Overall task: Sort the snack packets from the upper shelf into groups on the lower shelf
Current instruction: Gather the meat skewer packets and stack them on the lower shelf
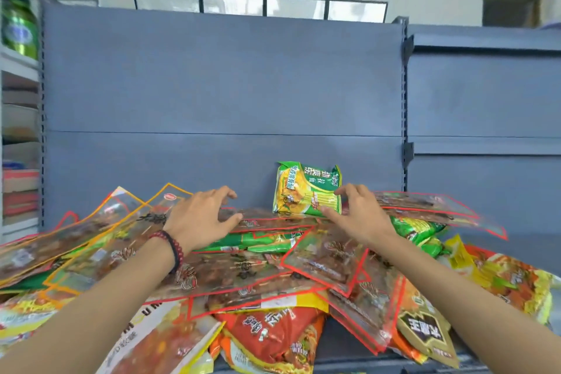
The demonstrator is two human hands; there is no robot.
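A jumbled pile of snack packets (pixel 273 276) covers the shelf (pixel 340 364). One green packet (pixel 303 188) stands upright at the back of the pile, leaning on the blue back panel (pixel 212 85). The right hand (pixel 361 215) has its thumb and forefinger spread apart at that packet's right edge; whether they touch it is unclear. The left hand (pixel 200 215), with a beaded bracelet (pixel 173 244) at the wrist, hovers with loosely spread fingers over clear red-edged packets (pixel 261 222).
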